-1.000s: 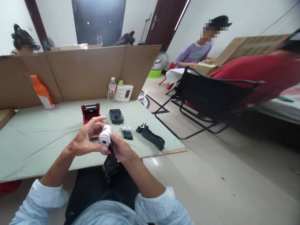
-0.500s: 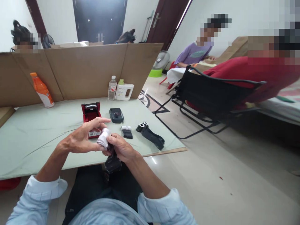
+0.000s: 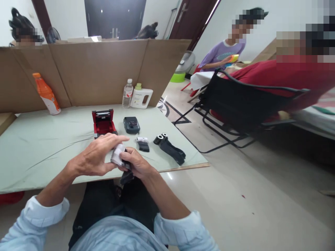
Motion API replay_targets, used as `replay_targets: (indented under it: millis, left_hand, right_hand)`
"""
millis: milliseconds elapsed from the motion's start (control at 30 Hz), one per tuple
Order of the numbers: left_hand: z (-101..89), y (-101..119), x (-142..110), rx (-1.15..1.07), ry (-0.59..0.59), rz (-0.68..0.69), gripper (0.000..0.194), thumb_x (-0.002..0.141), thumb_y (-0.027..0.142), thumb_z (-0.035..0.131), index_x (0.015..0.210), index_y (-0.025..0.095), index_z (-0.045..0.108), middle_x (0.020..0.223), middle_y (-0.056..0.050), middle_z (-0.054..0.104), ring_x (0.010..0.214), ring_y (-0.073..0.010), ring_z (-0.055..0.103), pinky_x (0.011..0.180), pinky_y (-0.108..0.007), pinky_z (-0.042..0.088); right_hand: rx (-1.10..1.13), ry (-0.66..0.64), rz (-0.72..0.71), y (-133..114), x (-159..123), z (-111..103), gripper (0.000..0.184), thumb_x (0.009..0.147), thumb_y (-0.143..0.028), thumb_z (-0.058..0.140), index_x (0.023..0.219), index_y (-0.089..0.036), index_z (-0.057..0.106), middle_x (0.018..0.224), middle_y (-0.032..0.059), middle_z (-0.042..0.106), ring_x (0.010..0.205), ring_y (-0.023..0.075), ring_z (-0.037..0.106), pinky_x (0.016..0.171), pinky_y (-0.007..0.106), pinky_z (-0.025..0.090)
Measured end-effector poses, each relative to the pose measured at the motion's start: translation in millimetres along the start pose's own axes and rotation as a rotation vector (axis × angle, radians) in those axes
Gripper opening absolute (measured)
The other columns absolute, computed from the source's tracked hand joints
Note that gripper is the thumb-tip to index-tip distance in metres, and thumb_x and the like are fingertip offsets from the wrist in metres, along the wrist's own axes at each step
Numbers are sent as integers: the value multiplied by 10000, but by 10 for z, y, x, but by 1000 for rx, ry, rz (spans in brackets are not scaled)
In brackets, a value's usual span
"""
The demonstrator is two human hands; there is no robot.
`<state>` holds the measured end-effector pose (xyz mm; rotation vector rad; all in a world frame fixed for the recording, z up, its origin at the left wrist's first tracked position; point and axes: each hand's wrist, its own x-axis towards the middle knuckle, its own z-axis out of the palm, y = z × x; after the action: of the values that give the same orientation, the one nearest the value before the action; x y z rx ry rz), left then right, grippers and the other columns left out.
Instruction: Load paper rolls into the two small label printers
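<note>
My left hand (image 3: 97, 157) and my right hand (image 3: 136, 164) meet over the near table edge, both gripping a white paper roll (image 3: 117, 154). A black plastic wrapper (image 3: 126, 176) hangs crumpled below the roll, pinched under my right fingers. Just beyond my hands stands an open red printer (image 3: 103, 122), with a dark grey printer (image 3: 131, 124) to its right. Further right lie a small roll in black wrap (image 3: 142, 143) and a longer black wrapped pack of rolls (image 3: 170, 148).
The table (image 3: 39, 146) has a pale green cover and a cardboard screen (image 3: 99, 73) behind it. An orange bottle (image 3: 46, 93), a water bottle (image 3: 127, 93) and a white jug (image 3: 141, 98) stand along the screen. A black folding chair (image 3: 243, 108) and other seated people are at right.
The roll has turned from end-on to sideways between my hands. The black wrapper has bunched up shorter under my right hand, and my left fingers have closed over the roll.
</note>
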<state>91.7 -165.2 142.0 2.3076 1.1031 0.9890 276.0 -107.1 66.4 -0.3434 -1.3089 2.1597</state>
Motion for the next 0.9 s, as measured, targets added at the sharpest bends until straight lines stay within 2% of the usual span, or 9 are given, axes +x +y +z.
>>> replay_targets:
  millis: [67,133,267,333,400,500,567,767,900]
  left_hand:
    - [122,-83,-23,-172,121,27,813,830,245,812,1551,259,436,1253,-113,693,1133,-257,688,983,-386,581]
    - [165,-119,-13,-250,167,38,842,850,257,789,1581,260,371,1239,-116,695,1089,-243,699,934,-365,591]
    - [-22,35,93,100,-35,2,624,827,170,728,1428,243,576,1202,-108,707,1141,-277,662,1017,-436,554]
    - [-84,92,126,221,-92,2,567,817,136,701,1370,236,627,1187,-110,706,1168,-296,648,1056,-470,524]
    - [-42,42,119,155,-73,15,630,814,157,736,1419,242,586,1218,-111,696,1168,-292,655,1046,-457,529]
    - [107,-154,71,-144,39,35,801,835,244,799,1541,252,421,1201,-106,695,1075,-248,700,934,-374,573]
    - [130,-217,68,-230,63,34,811,866,259,781,1561,239,365,1177,-108,699,1026,-229,712,883,-346,581]
    - [-171,69,236,257,-156,61,614,854,156,710,1442,247,556,1265,-109,686,1207,-282,642,1075,-472,526]
    - [-67,-26,226,-53,-22,62,770,854,267,784,1538,256,429,1256,-115,692,1089,-250,694,943,-391,580]
  right_hand:
    - [128,-46,-53,28,15,34,578,756,-724,834,776,-176,651,564,-57,529,431,57,351,443,218,315]
    - [112,-66,-44,-29,29,20,580,756,-730,830,775,-178,654,550,-62,522,413,56,339,428,217,302]
    - [-201,36,15,-214,53,-85,470,733,-568,928,794,-148,726,642,-22,609,529,75,472,482,200,355]
    - [-225,82,-21,-188,62,-94,455,728,-551,938,806,-151,736,675,-16,631,551,74,488,496,196,370]
    - [-95,52,-51,-74,66,-63,510,723,-627,914,786,-165,707,610,-37,591,471,62,427,449,205,337]
    - [108,-36,-85,63,68,-21,598,750,-751,827,731,-185,636,501,-77,486,375,42,296,407,220,290]
    - [93,-44,-74,22,64,-37,610,747,-761,822,721,-186,619,500,-77,479,384,45,310,414,220,295]
    - [-207,91,-13,-264,64,-87,530,674,-610,945,758,-154,688,625,-33,572,544,74,459,484,205,335]
    - [64,33,-98,-136,84,1,624,668,-756,878,753,-186,638,548,-66,501,433,54,349,422,211,288]
